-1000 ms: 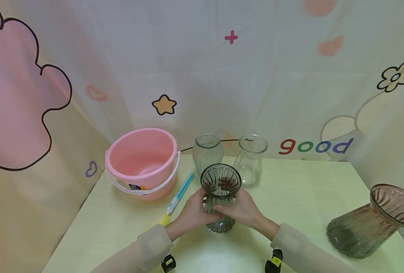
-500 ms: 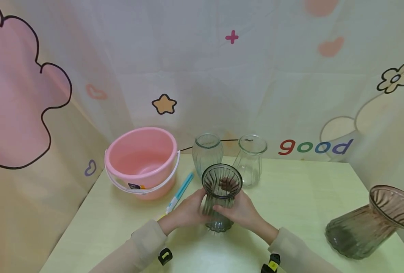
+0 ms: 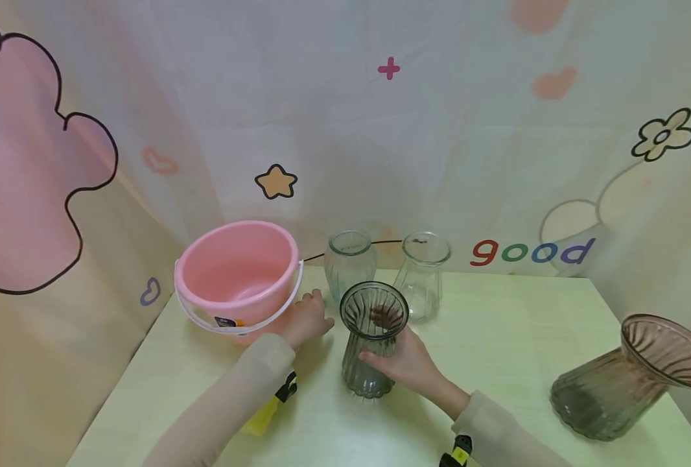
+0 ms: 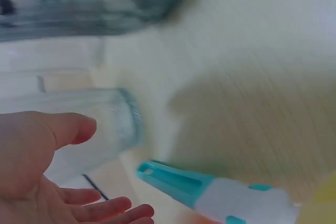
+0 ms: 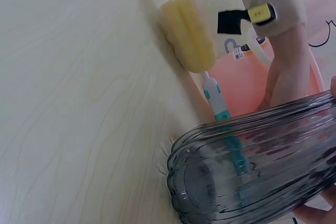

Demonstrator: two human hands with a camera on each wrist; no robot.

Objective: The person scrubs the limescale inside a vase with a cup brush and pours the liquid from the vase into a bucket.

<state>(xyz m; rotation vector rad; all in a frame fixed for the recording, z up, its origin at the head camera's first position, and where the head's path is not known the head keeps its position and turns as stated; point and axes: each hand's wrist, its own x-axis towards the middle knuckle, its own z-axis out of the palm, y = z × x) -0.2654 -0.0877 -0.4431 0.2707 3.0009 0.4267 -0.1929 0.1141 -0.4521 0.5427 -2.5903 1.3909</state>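
On the counter [image 3: 497, 337], near edge: sponge brush [image 5: 191, 35] under the left sleeve
Grey ribbed vase [image 3: 371, 337]: upright, right hand [image 3: 400, 363] curled round its waist
Left hand [image 3: 304, 318]: fingers spread, holding nothing, beside the pink bucket [image 3: 234, 279]

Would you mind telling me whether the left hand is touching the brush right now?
Apart. In the left wrist view, the open left hand hovers with its fingers short of the brush; a gap shows between them.
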